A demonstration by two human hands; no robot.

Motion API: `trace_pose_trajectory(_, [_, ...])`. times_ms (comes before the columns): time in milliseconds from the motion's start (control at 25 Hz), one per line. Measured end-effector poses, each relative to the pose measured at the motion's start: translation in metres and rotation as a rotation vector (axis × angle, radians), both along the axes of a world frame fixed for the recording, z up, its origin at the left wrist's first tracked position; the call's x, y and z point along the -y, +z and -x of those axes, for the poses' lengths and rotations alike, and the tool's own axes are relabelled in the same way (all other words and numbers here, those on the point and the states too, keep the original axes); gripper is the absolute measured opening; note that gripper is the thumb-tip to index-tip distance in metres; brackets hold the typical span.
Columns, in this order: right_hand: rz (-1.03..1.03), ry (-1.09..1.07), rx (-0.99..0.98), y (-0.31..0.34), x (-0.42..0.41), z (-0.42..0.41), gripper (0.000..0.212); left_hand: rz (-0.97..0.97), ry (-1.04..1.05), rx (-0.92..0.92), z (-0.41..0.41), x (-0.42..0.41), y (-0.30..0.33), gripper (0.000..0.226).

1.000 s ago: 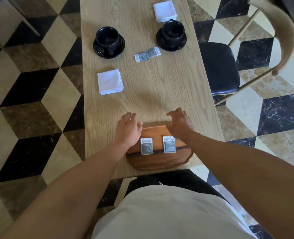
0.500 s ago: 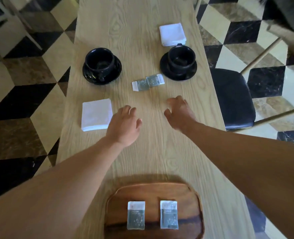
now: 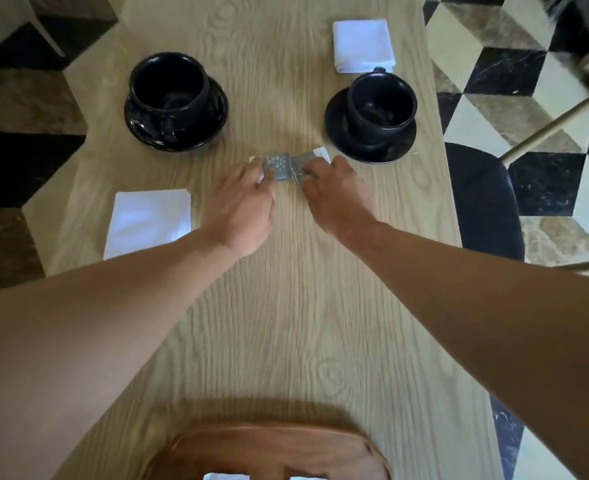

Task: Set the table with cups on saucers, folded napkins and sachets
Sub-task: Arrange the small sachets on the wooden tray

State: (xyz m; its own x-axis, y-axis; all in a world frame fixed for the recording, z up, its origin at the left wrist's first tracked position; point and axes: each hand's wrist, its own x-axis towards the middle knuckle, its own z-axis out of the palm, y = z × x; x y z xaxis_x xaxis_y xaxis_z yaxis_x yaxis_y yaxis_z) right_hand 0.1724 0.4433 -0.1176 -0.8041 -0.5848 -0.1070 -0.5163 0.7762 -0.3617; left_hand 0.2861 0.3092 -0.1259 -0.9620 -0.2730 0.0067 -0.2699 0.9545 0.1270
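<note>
Two grey sachets lie end to end at the table's middle: the left sachet [image 3: 278, 167] and the right sachet [image 3: 301, 163]. My left hand [image 3: 243, 206] has its fingertips closed on the left one, and my right hand [image 3: 336, 195] pinches the right one. A black cup [image 3: 168, 86] stands on its saucer [image 3: 215, 121] at far left. A second black cup [image 3: 381, 102] stands on a saucer [image 3: 340, 133] at far right. One folded white napkin [image 3: 147, 220] lies near left, another napkin [image 3: 362, 43] beyond the right cup.
A wooden tray [image 3: 269, 452] sits at the near edge of the light wood table [image 3: 286, 323], with the tops of two more sachets [image 3: 225, 476] showing at the frame's bottom. A black-seated chair [image 3: 483, 202] stands at the right over a checkered floor.
Both hands left the tray and reached forward across the table. They now rest on the two sachets between the cups. The view has moved forward with them.
</note>
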Motion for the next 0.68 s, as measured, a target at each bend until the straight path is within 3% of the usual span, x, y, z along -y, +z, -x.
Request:
trace_pose_trajectory(160, [0.195,0.004,0.018,0.000,-0.020,-0.009,0.020,-0.038,0.029,-0.183,-0.011,-0.005,0.003,0.025])
trace_pose_trajectory(240, [0.226,0.020,0.013,0.003,-0.026,-0.011,0.013,-0.099,0.070,-0.188,-0.007,-0.005,0.007,0.021])
trace_pose_trajectory(360, [0.169,-0.086,-0.026,0.005,-0.027,-0.011,0.031,-0.162,0.181,-0.065,0.008,-0.004,0.010,0.030])
trace_pose_trajectory(480, [0.018,-0.156,-0.080,0.001,-0.028,-0.013,0.043,-0.105,0.188,-0.027,0.012,-0.004,0.009,0.031])
trace_pose_trajectory(680, [0.074,-0.200,-0.033,-0.001,-0.027,-0.020,0.042,-0.265,0.207,-0.074,0.005,-0.003,0.013,0.025])
